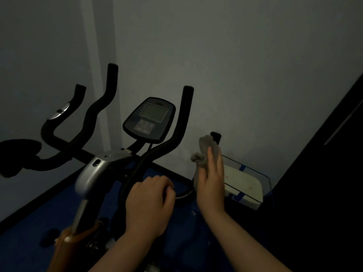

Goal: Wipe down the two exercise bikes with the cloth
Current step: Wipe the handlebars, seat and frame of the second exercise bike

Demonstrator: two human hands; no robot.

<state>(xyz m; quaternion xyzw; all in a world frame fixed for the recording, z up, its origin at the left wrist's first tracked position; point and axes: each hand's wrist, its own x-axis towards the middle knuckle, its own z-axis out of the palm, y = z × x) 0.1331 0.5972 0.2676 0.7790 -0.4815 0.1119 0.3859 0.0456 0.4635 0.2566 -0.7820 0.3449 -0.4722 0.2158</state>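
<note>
Beside the black-handled exercise bike (110, 160) with its grey console, the right hand (211, 185) holds the crumpled grey cloth (206, 152) raised, the left hand (149, 201) grips the handlebar, and most wiping seemingly remains.

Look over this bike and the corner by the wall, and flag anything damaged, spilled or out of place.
Nothing stands out. The console sits upright between the handlebars, its screen dark. The right hand holds the grey cloth beside the right bar; the left hand grips the lower bar. The room is dim, so fine marks would not show.
</note>
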